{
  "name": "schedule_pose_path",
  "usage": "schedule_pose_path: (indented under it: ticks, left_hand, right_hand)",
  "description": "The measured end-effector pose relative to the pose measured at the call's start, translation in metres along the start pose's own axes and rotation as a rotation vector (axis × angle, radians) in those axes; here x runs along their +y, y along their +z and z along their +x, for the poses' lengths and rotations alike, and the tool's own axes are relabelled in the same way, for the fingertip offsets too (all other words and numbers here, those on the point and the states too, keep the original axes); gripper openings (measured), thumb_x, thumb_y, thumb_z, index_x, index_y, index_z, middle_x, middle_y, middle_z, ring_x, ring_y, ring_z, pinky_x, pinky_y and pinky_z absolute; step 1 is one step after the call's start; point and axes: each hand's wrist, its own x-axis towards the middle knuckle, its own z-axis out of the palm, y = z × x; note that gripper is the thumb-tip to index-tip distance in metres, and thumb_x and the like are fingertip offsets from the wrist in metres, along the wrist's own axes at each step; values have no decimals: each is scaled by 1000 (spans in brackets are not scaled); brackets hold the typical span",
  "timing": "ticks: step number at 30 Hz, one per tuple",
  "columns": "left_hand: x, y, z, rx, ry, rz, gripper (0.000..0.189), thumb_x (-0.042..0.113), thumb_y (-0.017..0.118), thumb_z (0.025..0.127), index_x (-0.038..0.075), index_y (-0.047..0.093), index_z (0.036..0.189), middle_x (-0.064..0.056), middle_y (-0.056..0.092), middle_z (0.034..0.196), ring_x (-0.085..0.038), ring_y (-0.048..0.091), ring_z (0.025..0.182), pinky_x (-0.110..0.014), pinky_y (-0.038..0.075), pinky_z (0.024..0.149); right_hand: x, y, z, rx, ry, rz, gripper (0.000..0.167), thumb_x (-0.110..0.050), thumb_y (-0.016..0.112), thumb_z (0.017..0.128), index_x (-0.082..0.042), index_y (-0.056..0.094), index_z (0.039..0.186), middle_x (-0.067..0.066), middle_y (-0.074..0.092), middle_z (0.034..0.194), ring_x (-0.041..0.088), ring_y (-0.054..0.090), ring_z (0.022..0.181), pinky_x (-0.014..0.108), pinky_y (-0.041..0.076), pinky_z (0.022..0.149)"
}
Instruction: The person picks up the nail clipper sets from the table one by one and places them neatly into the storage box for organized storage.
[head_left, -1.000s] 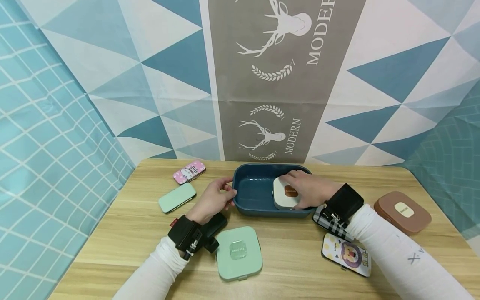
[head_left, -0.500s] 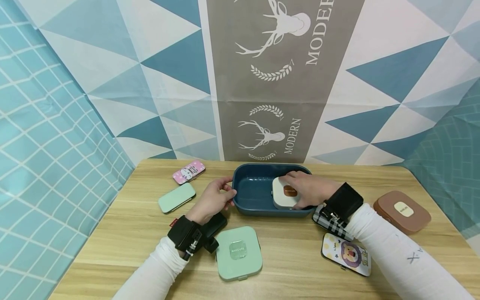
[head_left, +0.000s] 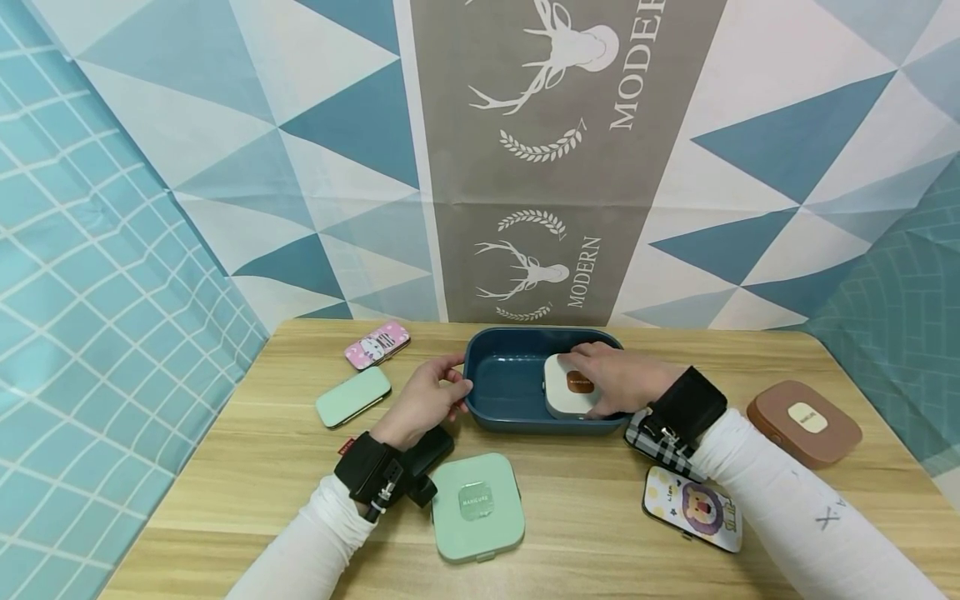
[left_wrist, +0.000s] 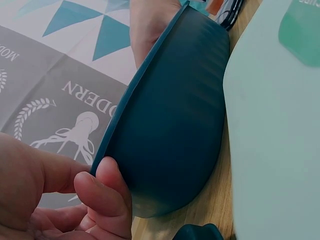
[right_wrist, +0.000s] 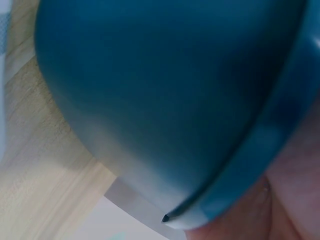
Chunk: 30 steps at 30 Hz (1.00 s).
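A dark blue plastic tub [head_left: 510, 423] with rounded corners stands at the back middle of the wooden table. My left hand [head_left: 427, 396] pinches its left rim; the left wrist view shows the thumb and fingertips [left_wrist: 102, 197] right at the edge. Reaching over the right end of the tub, my right hand [head_left: 618, 375] grips a white square manicure case [head_left: 562, 392] with a brown label. That case is in the right half of the tub, partly covered by the fingers. In the right wrist view the tub wall [right_wrist: 150, 100] hides the case.
A mint square manicure case [head_left: 480, 533] lies in front of the tub. To the left are a slim mint case [head_left: 354, 396] and a pink cartoon case [head_left: 378, 343]. A checked case [head_left: 663, 446], a lion case [head_left: 693, 508] and a brown case [head_left: 806, 423] lie to the right.
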Motion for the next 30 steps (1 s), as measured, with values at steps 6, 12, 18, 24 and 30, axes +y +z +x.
schedule_pose_path:
  ticks: [6, 12, 18, 24, 30]
  left_hand:
    - [-1, 0, 0, -1, 3, 4, 53, -1, 58, 106, -5, 43, 157, -13, 53, 102, -24, 64, 71, -24, 48, 55]
    - [-2, 0, 0, -3, 2, 4, 53, -2, 58, 106, -6, 43, 157, -12, 53, 101, -24, 64, 70, -24, 48, 55]
    - [-2, 0, 0, -4, 3, 3, 53, -2, 57, 106, -6, 42, 157, -12, 53, 101, -23, 64, 70, -24, 48, 55]
    - [-2, 0, 1, -4, 10, 4, 53, -2, 57, 106, -6, 42, 157, -12, 53, 102, -22, 64, 70, -24, 48, 55]
    - [-3, -1, 1, -5, 15, 2, 53, -1, 57, 107, -6, 42, 157, -13, 52, 102, -21, 63, 70, -23, 48, 56]
  right_hand:
    - [-2, 0, -2, 22, -3, -10, 84, -30, 94, 84, -1, 51, 150, 22, 55, 141, 38, 54, 124, 43, 56, 94]
    - [-3, -1, -4, 38, -10, -14, 85, -31, 95, 83, -1, 52, 150, 24, 54, 143, 38, 54, 125, 42, 57, 94]
    - [-2, -1, -4, 56, -12, 1, 90, -33, 94, 83, 1, 49, 153, 26, 51, 147, 41, 52, 131, 44, 57, 97]
    - [-2, -4, -7, 65, -7, 38, 95, -34, 93, 84, 3, 45, 156, 27, 47, 153, 44, 47, 140, 48, 54, 103]
    - [-1, -8, -11, 60, 26, 95, 96, -35, 90, 87, 2, 41, 159, 26, 43, 158, 45, 42, 146, 51, 51, 107]
